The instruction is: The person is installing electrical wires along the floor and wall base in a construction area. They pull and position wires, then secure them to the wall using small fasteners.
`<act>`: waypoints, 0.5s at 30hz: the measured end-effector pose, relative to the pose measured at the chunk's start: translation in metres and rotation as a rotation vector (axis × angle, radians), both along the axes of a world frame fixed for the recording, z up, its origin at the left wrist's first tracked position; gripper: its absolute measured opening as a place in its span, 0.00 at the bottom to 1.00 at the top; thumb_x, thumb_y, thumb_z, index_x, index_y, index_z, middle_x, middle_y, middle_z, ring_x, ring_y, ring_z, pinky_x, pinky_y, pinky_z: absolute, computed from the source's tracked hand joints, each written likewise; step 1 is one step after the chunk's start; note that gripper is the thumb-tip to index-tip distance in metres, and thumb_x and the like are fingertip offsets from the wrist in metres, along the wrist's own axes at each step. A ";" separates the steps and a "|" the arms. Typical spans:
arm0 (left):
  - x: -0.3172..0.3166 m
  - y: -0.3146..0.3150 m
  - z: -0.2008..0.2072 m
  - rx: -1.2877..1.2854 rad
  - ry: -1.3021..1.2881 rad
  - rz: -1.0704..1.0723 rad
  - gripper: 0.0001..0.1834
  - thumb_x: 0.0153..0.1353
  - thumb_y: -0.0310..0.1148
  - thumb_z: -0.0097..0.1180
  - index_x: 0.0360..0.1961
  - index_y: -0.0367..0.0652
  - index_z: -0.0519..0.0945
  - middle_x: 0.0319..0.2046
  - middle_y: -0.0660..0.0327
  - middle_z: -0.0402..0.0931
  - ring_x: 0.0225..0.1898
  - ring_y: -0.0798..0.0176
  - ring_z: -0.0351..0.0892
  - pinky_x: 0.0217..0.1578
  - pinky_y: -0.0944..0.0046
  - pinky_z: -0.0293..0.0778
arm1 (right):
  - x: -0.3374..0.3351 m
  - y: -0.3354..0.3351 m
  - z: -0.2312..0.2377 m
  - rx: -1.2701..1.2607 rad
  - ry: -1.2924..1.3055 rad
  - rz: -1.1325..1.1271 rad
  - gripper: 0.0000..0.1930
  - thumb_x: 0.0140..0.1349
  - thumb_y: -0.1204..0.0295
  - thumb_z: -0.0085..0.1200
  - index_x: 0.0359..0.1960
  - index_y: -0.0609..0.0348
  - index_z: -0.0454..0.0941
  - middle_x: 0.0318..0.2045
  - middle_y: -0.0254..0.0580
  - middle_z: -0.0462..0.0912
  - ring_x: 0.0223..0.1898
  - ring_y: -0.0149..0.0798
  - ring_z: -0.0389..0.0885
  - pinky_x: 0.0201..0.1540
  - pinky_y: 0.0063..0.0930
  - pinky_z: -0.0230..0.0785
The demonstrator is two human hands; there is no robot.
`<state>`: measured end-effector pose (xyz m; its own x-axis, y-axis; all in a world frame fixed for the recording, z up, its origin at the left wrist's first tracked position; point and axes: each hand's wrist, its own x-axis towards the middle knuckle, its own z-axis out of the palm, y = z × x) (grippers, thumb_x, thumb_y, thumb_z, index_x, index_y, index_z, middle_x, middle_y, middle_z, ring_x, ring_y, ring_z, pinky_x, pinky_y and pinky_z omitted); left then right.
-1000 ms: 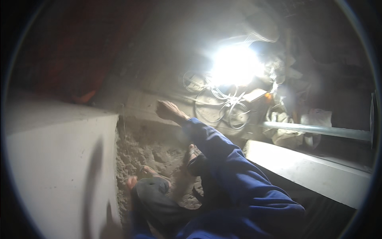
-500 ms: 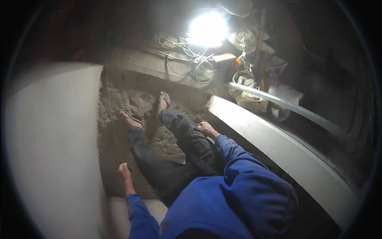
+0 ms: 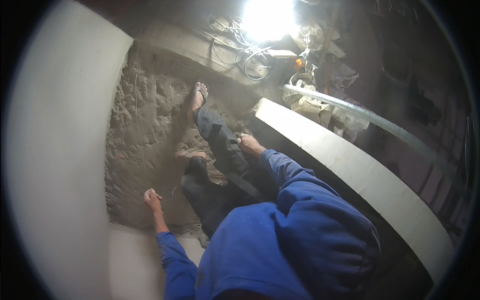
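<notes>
My left hand is closed in a fist, low over the rough earth floor. A thin pale string runs down the left side of the floor toward this fist. Its lower end is too faint to follow now, though the earlier view shows it reaching the fist. My right hand is closed beside my right trouser leg, near knee height. Whatever it may grip is hidden by the fingers. My right foot wears a dark sandal; my left foot is partly covered by the trouser leg.
A smooth pale wall bounds the left side. At the right runs a pale curved ledge, with a metal pipe beyond it. Coiled cables, a bright lamp and crumpled sacks lie at the far side.
My left foot has drawn back toward me. The view has shifted, showing more floor. The string looks slacker and fainter near my left fist. Both hands stay closed.
</notes>
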<state>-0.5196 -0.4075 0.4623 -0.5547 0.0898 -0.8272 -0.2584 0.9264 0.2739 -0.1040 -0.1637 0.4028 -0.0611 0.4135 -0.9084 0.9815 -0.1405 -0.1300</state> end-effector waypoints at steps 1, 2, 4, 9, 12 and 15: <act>0.000 -0.011 -0.003 0.021 0.002 0.002 0.14 0.63 0.34 0.46 0.42 0.34 0.77 0.20 0.65 0.70 0.20 0.71 0.70 0.24 0.68 0.71 | -0.001 -0.011 -0.003 0.042 -0.011 -0.009 0.21 0.64 0.61 0.44 0.48 0.68 0.75 0.50 0.62 0.77 0.55 0.56 0.75 0.57 0.46 0.67; 0.004 -0.026 -0.004 -0.004 0.035 -0.053 0.14 0.63 0.35 0.47 0.40 0.35 0.76 0.21 0.65 0.70 0.21 0.70 0.71 0.25 0.68 0.70 | 0.001 -0.023 -0.003 0.046 -0.032 -0.013 0.20 0.64 0.61 0.44 0.48 0.67 0.75 0.49 0.61 0.78 0.54 0.57 0.76 0.56 0.46 0.68; 0.009 -0.054 -0.009 0.049 0.022 0.010 0.15 0.63 0.37 0.48 0.40 0.35 0.77 0.22 0.64 0.71 0.22 0.69 0.72 0.26 0.67 0.70 | 0.001 -0.048 -0.006 0.015 -0.062 0.057 0.21 0.65 0.59 0.43 0.47 0.65 0.75 0.48 0.60 0.79 0.53 0.56 0.76 0.55 0.46 0.69; 0.027 -0.124 -0.011 0.124 0.058 0.138 0.14 0.63 0.36 0.49 0.39 0.34 0.77 0.21 0.65 0.71 0.22 0.70 0.71 0.26 0.66 0.71 | -0.014 -0.086 0.001 0.128 -0.106 0.101 0.21 0.66 0.55 0.43 0.44 0.61 0.75 0.45 0.57 0.80 0.51 0.56 0.78 0.52 0.47 0.69; 0.034 -0.163 -0.013 0.113 0.098 0.167 0.14 0.63 0.36 0.49 0.39 0.34 0.78 0.21 0.65 0.71 0.21 0.71 0.71 0.25 0.67 0.70 | -0.035 -0.090 0.019 0.235 -0.110 0.194 0.18 0.66 0.56 0.42 0.41 0.59 0.75 0.41 0.53 0.82 0.47 0.54 0.80 0.49 0.46 0.71; 0.043 -0.194 -0.024 0.172 0.103 0.227 0.13 0.63 0.35 0.49 0.39 0.35 0.77 0.20 0.66 0.69 0.20 0.72 0.69 0.23 0.68 0.68 | -0.061 -0.094 0.037 0.212 0.018 0.276 0.17 0.66 0.57 0.44 0.41 0.59 0.75 0.42 0.52 0.82 0.49 0.53 0.79 0.49 0.46 0.70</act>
<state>-0.4769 -0.6018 0.4388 -0.6570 0.0874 -0.7488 -0.4166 0.7857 0.4573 -0.1646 -0.2576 0.4393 -0.2119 0.5584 -0.8021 0.9761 0.1616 -0.1453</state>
